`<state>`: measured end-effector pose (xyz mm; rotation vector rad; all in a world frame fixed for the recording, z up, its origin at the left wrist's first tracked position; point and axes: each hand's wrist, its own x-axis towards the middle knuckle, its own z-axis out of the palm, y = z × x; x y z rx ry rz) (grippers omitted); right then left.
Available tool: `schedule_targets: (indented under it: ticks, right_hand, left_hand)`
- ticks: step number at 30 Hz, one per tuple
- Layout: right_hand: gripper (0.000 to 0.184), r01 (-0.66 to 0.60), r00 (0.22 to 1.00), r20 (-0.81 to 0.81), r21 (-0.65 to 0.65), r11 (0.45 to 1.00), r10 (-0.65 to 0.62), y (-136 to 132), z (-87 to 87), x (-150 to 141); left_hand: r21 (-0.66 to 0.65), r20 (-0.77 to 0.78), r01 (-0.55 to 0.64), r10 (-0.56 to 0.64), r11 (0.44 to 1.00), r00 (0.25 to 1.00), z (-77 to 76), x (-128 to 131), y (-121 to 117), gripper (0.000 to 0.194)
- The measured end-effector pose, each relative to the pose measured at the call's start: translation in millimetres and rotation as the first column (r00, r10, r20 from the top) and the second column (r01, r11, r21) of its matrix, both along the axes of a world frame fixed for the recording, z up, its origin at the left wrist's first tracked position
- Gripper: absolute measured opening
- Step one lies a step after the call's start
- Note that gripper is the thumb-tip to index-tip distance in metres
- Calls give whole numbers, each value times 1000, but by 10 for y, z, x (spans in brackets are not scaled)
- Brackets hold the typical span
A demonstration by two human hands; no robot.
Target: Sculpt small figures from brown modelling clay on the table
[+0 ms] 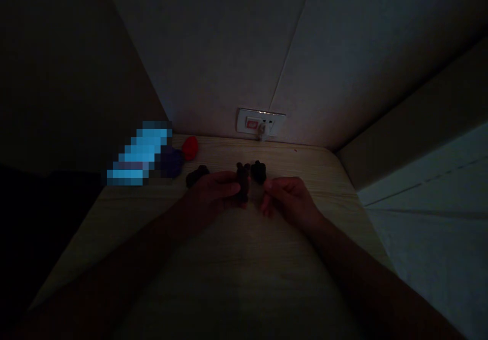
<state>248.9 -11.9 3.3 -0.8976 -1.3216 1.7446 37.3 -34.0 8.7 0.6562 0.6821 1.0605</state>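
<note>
In dim light, my left hand (213, 190) grips a small dark figure (243, 183) with two round knobs on top, its thumb across the figure's side. The figure looks upright, just over the wooden tabletop. My right hand (287, 195) is closed, with thumb and forefinger pressed together; whatever they may pinch is hidden. A dark lumpy piece (259, 171) sits just beyond those fingertips, and I cannot tell whether they touch it. Behind my left hand lies another dark rounded piece (197, 175), partly covered by the fingers.
A red lump (189, 148) and a dark blue lump (171, 162) lie at the back left of the wooden tabletop (236, 264). Beside them is a bright pixelated patch (143, 152). On the wall behind, a socket plate (280, 121) has a plug in it.
</note>
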Motion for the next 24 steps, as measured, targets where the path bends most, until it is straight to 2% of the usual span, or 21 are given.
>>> schedule_targets:
  ticks: [3, 9, 15, 20, 24]
  right_hand:
    - [25, 50, 998, 22, 28, 998, -51, -3, 13, -6]
    - [38, 99, 995, 7, 31, 995, -100, -9, 57, -19]
    - [35, 57, 998, -2, 20, 998, -57, -12, 30, -8]
    - [23, 50, 999, -15, 57, 997, -49, 8, -8, -11]
    - [25, 92, 996, 6, 73, 993, -93, 23, -13, -10]
  left_hand:
    - [-25, -22, -12, 11, 1000, 1000, 11, 0, -4, 20]
    - [-20, -17, -24, 24, 1000, 1000, 27, 5, -14, 20]
    - [-3, -7, 4, -5, 1000, 1000, 13, -1, -3, 21]
    - [-1, -1, 18, -18, 1000, 1000, 2, -6, 5, 24]
    - [6, -11, 13, -13, 1000, 1000, 24, -1, -2, 22]
